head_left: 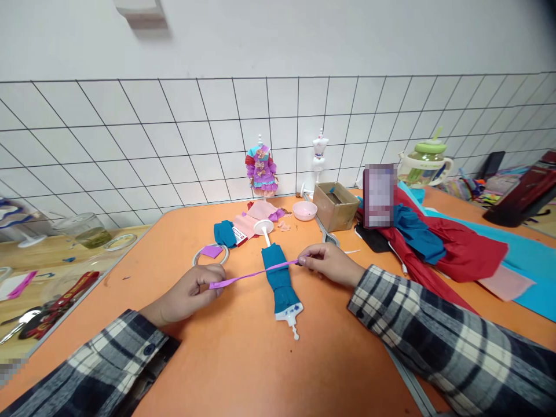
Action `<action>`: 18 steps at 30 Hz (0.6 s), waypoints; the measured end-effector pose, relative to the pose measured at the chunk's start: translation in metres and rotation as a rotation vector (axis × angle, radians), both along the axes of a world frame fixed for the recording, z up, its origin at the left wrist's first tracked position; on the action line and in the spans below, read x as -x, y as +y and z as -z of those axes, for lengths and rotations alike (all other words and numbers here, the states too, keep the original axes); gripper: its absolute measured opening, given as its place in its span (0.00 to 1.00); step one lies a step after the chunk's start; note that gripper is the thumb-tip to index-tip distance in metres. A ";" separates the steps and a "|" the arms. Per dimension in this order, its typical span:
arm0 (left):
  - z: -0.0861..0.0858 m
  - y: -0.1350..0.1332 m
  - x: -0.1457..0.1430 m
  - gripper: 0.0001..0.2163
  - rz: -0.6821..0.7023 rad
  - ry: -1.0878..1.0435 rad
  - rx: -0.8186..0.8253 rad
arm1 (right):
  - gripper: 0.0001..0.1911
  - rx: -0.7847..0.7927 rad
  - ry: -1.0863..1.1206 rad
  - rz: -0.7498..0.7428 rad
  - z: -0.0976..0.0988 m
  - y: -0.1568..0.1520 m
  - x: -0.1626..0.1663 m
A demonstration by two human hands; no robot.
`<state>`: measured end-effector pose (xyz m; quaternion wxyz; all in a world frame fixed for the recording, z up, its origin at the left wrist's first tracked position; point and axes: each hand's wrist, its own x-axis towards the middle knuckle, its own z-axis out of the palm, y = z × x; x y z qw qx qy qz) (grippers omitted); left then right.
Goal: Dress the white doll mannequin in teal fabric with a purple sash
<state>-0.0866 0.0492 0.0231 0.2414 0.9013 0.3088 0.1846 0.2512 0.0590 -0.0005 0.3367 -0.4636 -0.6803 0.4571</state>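
Note:
A narrow purple strip [249, 275], of paper or cloth, is stretched between my two hands. My left hand [195, 292] pinches its left end, and my right hand [328, 263] pinches the right end. The strip crosses above a small white mannequin [290, 315] that lies on the table with its neck toward me and its round base away. Teal material [278, 284] wraps the mannequin's body. Whether the strip touches the teal wrap, I cannot tell. Beyond my left hand lies a roll of tape [196, 255] with a purple piece [211, 251] on it.
Behind stand a dressed mannequin [262, 168], a bare mannequin [319, 153], a pink bowl [304, 211] and a cardboard box [335, 207]. Scissors [329, 236] lie near my right hand. A phone [379, 196], red cloth [467, 246] and a lidded jug [425, 165] occupy the right. Keys [26, 317] lie left.

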 end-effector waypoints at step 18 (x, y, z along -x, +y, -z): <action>-0.001 -0.014 -0.023 0.11 -0.120 0.018 -0.138 | 0.18 0.014 0.198 0.318 0.008 0.014 -0.010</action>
